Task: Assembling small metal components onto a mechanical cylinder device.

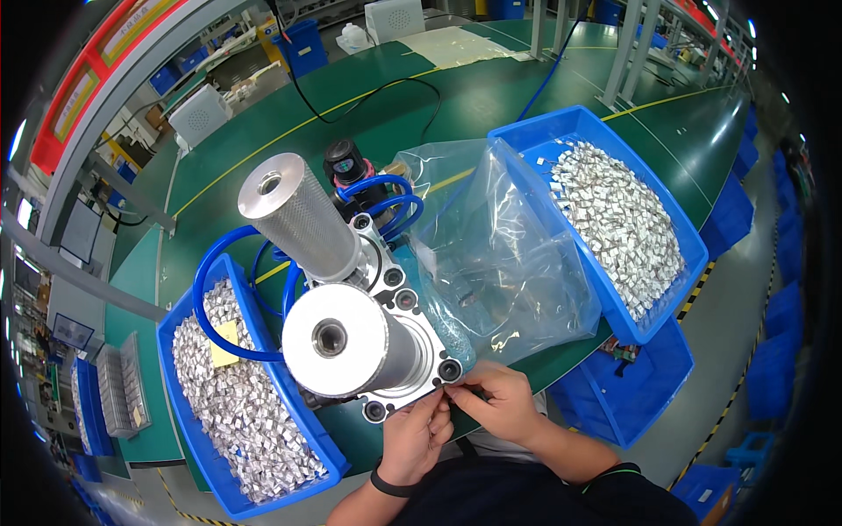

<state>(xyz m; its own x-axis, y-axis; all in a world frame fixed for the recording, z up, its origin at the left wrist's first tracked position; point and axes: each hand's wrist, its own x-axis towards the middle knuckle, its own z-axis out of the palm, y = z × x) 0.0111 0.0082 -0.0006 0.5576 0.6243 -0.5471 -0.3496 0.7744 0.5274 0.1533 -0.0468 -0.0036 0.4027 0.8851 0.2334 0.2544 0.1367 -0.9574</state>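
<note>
Left hand [419,438] and right hand [495,405] pinched together on something too small to identify, just below the silver twin-cylinder metal press [351,337]. Left of press: blue plastic bin of small silvery parts [230,399]. Right of press: crumpled clear plastic bag [500,254] on the green bench [491,96].

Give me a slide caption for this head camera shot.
Both hands, left and right, pinch a small part at the base plate of a twin-cylinder metal press, flanked by blue bins of small silvery pieces.

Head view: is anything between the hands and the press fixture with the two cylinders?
Nothing visible. Both the left hand and the right hand are at the front edge of the press fixture's base plate, fingertips together there. The clear plastic bag and the blue bins sit to the sides.
</note>
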